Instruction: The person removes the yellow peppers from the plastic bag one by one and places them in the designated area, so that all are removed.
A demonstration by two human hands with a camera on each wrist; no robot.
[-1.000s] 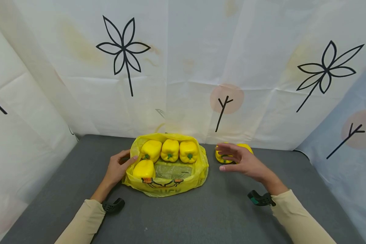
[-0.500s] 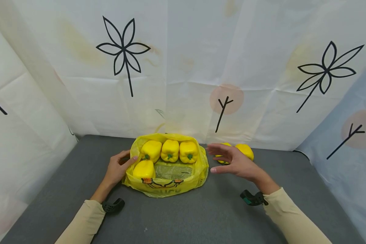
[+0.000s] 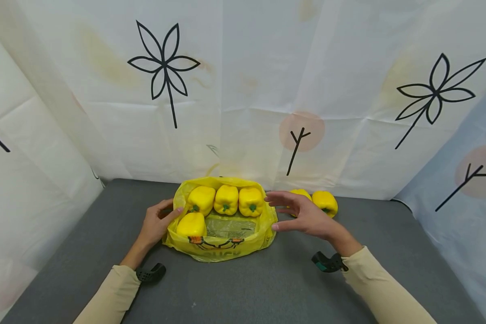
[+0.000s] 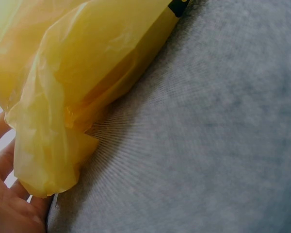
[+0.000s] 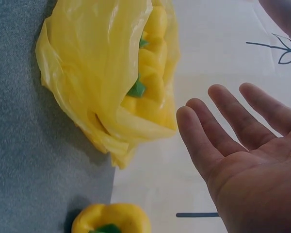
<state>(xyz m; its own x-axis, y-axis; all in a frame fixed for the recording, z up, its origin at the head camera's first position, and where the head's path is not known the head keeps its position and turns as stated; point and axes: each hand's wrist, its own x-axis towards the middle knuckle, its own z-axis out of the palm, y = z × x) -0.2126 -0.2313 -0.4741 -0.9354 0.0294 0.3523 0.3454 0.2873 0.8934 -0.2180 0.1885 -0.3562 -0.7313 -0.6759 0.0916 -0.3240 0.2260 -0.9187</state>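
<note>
A yellow plastic bag (image 3: 220,256) stands with its mouth wide, several yellow bell peppers (image 3: 227,200) inside along the back and left. My left hand (image 3: 155,222) holds the bag's left side, thumb over the rim and fingers outside. In the left wrist view, bag plastic (image 4: 48,145) partly covers the fingers. My right hand (image 3: 303,218) hovers just right of the bag with fingers spread and nothing in it; the right wrist view shows the bare palm (image 5: 262,179). Two more bell peppers lie behind the right hand: one partly hidden (image 3: 301,193), the other (image 3: 325,202) more exposed.
A dark grey table (image 3: 243,292) carries everything. White cloth (image 3: 247,90) with printed flowers hangs along its back edge and both sides. Each wrist wears a black band, such as the right wristband (image 3: 328,262).
My right hand has moved left from in front of the loose bell peppers to beside the bag, exposing more of them. The left hand and bag have stayed in place.
</note>
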